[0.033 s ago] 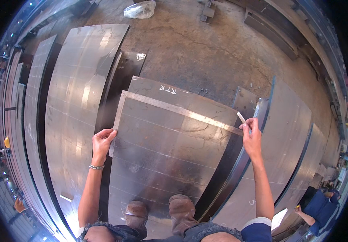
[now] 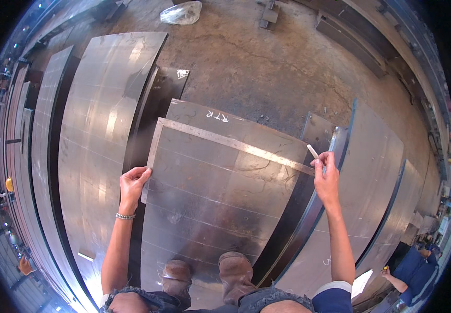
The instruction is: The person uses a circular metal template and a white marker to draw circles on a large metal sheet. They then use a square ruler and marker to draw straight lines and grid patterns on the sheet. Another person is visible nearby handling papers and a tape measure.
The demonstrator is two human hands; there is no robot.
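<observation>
A steel framing square (image 2: 236, 145) lies flat on a dark steel plate (image 2: 204, 224) marked with thin pale lines. Its long blade runs across the plate toward the right, and its short leg follows the left edge. My left hand (image 2: 134, 185) is closed on that short leg, thumb on top and fingers at the plate's edge. Between the fingertips of my right hand (image 2: 328, 180) is a white chalk stick (image 2: 312, 152), tilted up to the left. That hand is at the blade's far right end; whether it touches the blade I cannot tell.
My boots (image 2: 235, 274) stand on the same plate. Long steel plates (image 2: 100, 104) lie to the left, and others (image 2: 371, 156) to the right, with dark gaps between. A plastic bag (image 2: 181, 13) lies on the floor ahead. Another person (image 2: 416, 268) is at the lower right.
</observation>
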